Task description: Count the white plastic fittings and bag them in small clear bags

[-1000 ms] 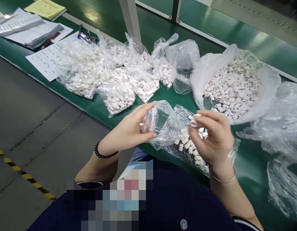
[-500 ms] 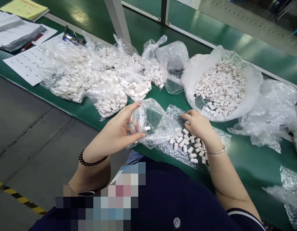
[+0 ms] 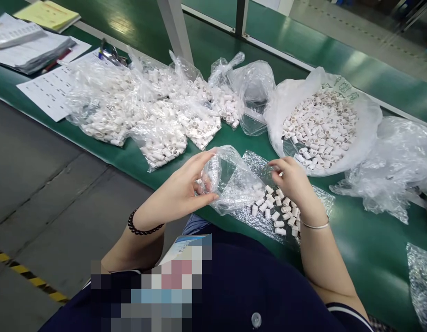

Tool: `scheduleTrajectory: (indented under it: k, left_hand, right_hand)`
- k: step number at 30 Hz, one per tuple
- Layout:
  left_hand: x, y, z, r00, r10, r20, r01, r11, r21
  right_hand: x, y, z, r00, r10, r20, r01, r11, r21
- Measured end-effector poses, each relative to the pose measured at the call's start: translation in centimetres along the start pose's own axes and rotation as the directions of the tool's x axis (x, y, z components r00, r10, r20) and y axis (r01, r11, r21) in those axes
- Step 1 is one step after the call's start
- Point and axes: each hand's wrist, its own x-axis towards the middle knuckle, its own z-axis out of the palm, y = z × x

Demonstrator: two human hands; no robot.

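Note:
My left hand (image 3: pixel 185 189) grips the clear plastic bag (image 3: pixel 234 184), its thumb and fingers spread around the bag's mouth. The bag lies on its side, its far end over a sheet of clear film (image 3: pixel 249 161). Short white plastic tube fittings (image 3: pixel 268 203) lie loose on that film, some against or behind the bag's end. Above them, to the right of the bag, hovers my right hand (image 3: pixel 294 182), palm turned inward. Its fingers are curled toward the thumb; whatever they hold, if anything, is hidden.
A large open bag (image 3: pixel 322 127) full of white fittings stands behind my right hand. Filled bags (image 3: pixel 161 143) are heaped at the left, beside papers (image 3: pixel 43 92) and a yellow pad (image 3: pixel 47 16). Crumpled plastic bags (image 3: pixel 382 170) lie at the right. A post (image 3: pixel 175 32) rises behind the green table (image 3: pixel 365 240).
The white fitting seen inside the bag's mouth has gone from there. My right hand's fingers have curled in more. The whole view has shifted slightly.

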Motion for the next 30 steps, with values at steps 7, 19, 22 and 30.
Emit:
scheduleTrajectory:
  k: [7,19,22,30]
  left_hand:
    - [0.7,0.3,0.8,0.997,0.060,0.044,-0.061,0.998,0.017]
    - [-0.2,-0.7,-0.8,0.999,-0.014,-0.050,0.018,0.997,0.077]
    - [-0.1,-0.7,-0.5,1.000,-0.007,-0.029,0.009,0.998,0.057]
    - [0.0,-0.8,0.1,0.998,-0.030,0.059,0.030,1.000,-0.004]
  right_hand:
    - [-2.9,-6.9,-0.9,0.878,-0.185,-0.442,0.364,0.857,0.365]
    - [-2.2,2.2,-2.0,0.982,0.108,0.154,-0.056,0.950,-0.308]
    - [-2.0,2.3,-0.8,0.953,0.134,0.272,-0.030,0.934,-0.357]
    - [-1.3,2.2,0.6,0.957,0.068,0.280,0.019,0.955,-0.296]
